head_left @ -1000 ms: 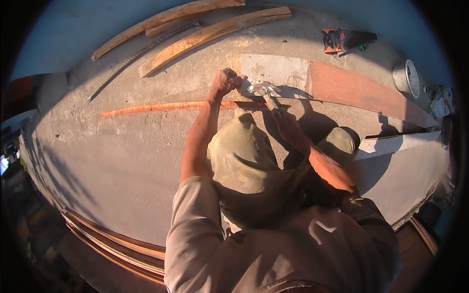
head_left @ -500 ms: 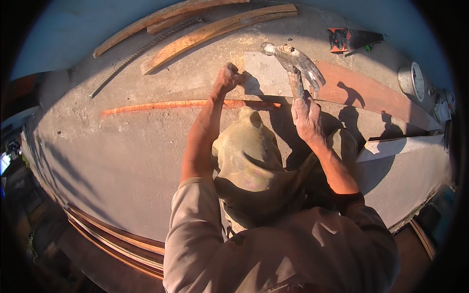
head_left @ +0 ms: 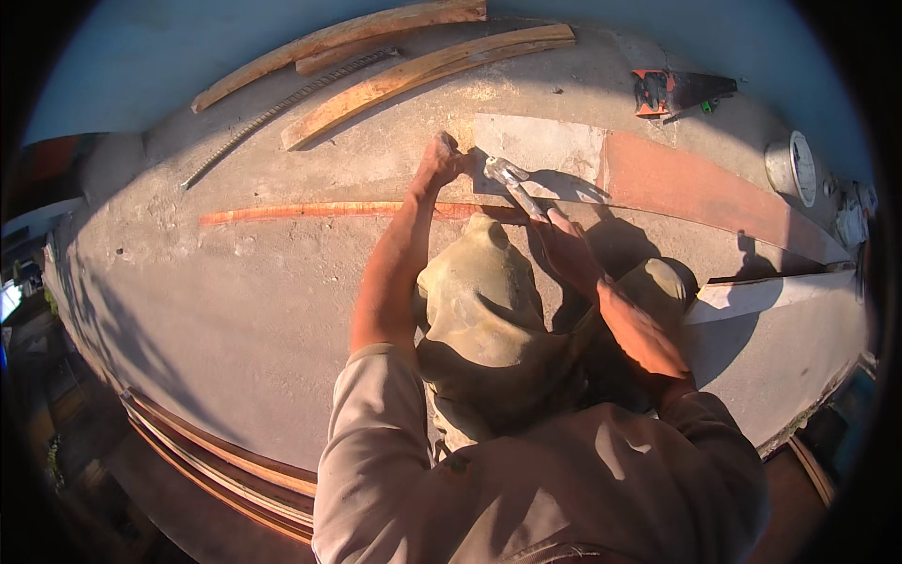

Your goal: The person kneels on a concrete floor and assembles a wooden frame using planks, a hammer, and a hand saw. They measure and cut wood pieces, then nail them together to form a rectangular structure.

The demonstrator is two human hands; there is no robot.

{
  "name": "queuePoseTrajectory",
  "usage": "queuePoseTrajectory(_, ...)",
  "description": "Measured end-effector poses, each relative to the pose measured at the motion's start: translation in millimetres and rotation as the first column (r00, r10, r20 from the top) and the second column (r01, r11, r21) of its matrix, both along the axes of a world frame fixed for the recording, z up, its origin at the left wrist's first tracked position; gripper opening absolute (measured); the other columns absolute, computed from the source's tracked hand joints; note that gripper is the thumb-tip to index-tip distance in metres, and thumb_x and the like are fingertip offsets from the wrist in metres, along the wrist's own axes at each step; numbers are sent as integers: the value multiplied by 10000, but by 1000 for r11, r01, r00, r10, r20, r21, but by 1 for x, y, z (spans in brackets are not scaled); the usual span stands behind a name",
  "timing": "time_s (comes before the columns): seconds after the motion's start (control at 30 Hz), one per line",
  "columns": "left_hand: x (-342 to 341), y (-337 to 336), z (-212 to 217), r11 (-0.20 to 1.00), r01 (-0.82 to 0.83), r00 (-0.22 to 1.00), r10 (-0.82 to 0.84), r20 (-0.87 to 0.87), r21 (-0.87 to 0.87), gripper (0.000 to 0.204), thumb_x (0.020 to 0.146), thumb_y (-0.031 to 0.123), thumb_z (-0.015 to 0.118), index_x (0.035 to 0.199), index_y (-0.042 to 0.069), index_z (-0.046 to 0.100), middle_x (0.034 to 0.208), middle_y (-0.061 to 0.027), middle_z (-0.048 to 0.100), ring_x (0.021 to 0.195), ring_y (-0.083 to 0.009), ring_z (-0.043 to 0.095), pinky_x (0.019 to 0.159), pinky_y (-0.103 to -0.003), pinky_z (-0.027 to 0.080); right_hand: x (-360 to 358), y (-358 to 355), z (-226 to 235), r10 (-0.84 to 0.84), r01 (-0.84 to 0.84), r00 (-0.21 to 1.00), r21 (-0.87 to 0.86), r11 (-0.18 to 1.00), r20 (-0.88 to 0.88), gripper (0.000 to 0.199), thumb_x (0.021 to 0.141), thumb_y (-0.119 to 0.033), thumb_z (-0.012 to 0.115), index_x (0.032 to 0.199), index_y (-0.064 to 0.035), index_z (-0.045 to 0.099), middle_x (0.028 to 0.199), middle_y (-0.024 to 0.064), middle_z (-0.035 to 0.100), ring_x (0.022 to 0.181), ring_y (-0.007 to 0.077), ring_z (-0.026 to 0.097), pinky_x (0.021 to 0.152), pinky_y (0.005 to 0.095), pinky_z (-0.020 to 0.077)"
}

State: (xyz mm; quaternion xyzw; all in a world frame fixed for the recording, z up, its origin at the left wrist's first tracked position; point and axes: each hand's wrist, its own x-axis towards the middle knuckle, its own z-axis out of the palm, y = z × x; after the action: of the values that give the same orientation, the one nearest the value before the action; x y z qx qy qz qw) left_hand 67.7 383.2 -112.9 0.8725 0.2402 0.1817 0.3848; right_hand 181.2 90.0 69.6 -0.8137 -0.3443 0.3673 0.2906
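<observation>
My right hand (head_left: pixel 564 242) is wrapped round the handle of a claw hammer (head_left: pixel 512 180). The hammer's worn grey head is low, over the left end of a long flat board (head_left: pixel 658 174), pale at that end and reddish brown further right. Close to the hammer head, my left hand (head_left: pixel 444 160) is closed at the board's left edge. Whatever its fingers pinch, if anything, is too small to make out. Below both hands, a thin reddish wooden strip (head_left: pixel 310 211) lies on the concrete, its right end passing by my bent knee (head_left: pixel 484 277).
Timber lengths (head_left: pixel 423 77) and a ribbed steel bar (head_left: pixel 282 117) lie along the far side. At far right are a handsaw (head_left: pixel 691 91) and a white bucket (head_left: pixel 799 169). A pale board (head_left: pixel 742 296) lies right of my knees; stacked planks (head_left: pixel 225 461) sit at lower left.
My right hand has swung the hammer down and to the left, bringing its head near my left hand. My left hand has stayed closed at the board's edge.
</observation>
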Motion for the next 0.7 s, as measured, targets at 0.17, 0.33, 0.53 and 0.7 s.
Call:
queuePoseTrajectory(0.17,31,-35,48,922,-208,961,129,-247,-326,467,717,295,802,903,-50,548,749,-145,608,685,-244,607,595,-390,493,7,-28,-53,235,-253,955,81,964,181,257,981,-211,467,1061,13,564,856,242,608,810,400,609,679,468,469)
queuePoseTrajectory(0.33,-62,-14,-42,991,-116,988,121,-93,62,615,719,440,759,1091,13,520,953,-185,640,939,-356,618,784,-445,485,22,-54,13,105,-78,986,200,977,-126,313,987,-349,468,870,-69,543,697,113,587,618,302,610,516,395,483)
queuePoseTrajectory(0.53,-105,-87,108,929,284,736,-52,-675,239,405,800,226,659,1174,113,552,1172,-80,597,1175,-238,532,956,-501,392,72,-234,5,-667,688,502,-212,694,-551,495,933,-603,453,729,-152,442,523,-1,440,383,135,466,326,293,361)
queuePoseTrajectory(0.7,-94,-60,78,871,342,688,24,-725,352,193,928,224,467,1025,130,605,1023,-59,636,995,-216,624,835,-397,454,84,-272,37,-821,894,242,-210,395,-516,482,915,-627,476,759,-176,413,601,-29,378,454,117,351,412,264,320)
